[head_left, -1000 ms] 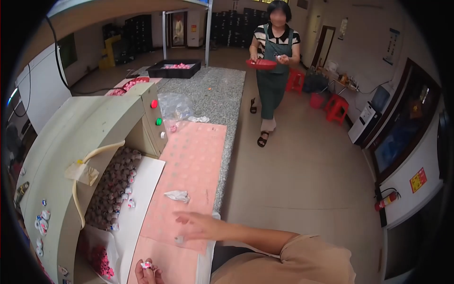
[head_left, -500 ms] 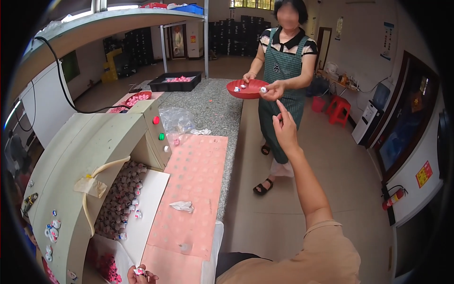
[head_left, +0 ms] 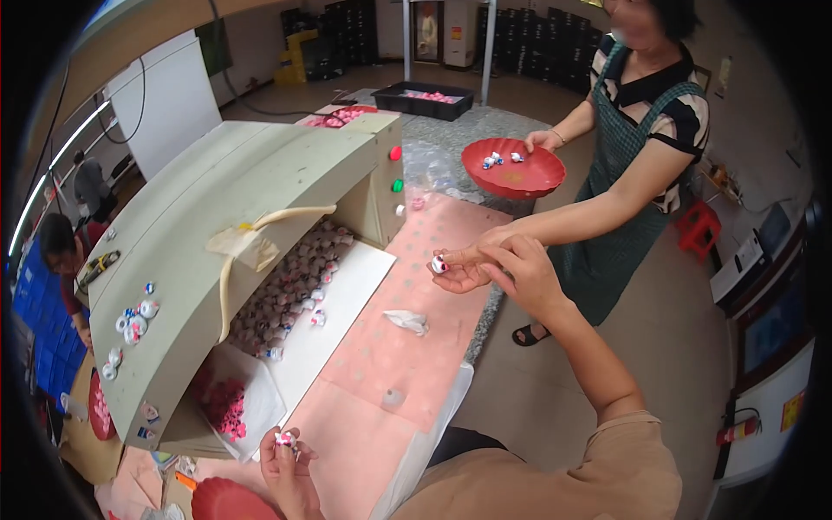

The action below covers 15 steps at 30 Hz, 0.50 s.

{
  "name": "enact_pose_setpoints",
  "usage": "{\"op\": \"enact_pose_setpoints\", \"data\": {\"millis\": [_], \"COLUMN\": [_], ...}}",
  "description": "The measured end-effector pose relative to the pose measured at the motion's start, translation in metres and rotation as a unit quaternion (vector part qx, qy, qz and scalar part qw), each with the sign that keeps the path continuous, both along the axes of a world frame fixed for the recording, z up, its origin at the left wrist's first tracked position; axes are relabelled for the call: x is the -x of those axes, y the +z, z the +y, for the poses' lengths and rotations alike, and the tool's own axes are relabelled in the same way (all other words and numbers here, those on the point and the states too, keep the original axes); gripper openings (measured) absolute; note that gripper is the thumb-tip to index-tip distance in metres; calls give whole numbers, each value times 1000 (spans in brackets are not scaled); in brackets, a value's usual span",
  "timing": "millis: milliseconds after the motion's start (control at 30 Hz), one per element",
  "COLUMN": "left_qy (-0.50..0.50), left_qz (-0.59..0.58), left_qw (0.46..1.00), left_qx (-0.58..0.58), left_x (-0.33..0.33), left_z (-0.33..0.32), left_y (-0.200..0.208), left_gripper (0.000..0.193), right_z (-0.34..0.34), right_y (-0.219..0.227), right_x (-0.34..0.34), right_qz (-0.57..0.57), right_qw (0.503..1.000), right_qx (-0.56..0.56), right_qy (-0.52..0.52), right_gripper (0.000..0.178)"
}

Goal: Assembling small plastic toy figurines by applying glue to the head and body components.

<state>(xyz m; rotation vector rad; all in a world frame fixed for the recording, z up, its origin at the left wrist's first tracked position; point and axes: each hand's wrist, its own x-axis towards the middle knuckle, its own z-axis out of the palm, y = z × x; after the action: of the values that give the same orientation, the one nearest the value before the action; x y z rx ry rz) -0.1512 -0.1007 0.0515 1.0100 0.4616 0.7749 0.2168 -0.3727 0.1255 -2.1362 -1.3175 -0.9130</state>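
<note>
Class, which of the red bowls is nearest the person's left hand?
The lower bowl, cut off by the picture's edge, beside the left hand. Farther away are the far-left bowl and the upper bowl held by the co-worker.

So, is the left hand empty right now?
No, the left hand holds a small white-and-pink piece at its fingertips, above the pink sheet.

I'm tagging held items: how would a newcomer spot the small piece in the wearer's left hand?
Find the big pale-green machine on the left. Below its open front, near the bottom edge, is the wearer's left hand. The small white-and-pink piece is held there, unlike the loose pieces heaped inside the machine or the one in the co-worker's hand.
</note>
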Motion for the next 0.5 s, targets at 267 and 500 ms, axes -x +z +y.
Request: {"op": "enact_pose_setpoints", "data": {"millis": [267,500], "left_qy": [6,2], "left_qz": [14,17], "left_qw": [999,997], "left_qx": [43,79], "left_x": [1,7], "left_z": [0,3], "left_y": [-11,-30], "left_gripper": [32,30], "right_z": [72,100], "right_y": [-5,-38], "right_x": [23,8], "right_qz": [29,72], "right_qw": [993,986], "right_qx": [63,133], "right_qy": [96,74], "right_gripper": [42,49]}}
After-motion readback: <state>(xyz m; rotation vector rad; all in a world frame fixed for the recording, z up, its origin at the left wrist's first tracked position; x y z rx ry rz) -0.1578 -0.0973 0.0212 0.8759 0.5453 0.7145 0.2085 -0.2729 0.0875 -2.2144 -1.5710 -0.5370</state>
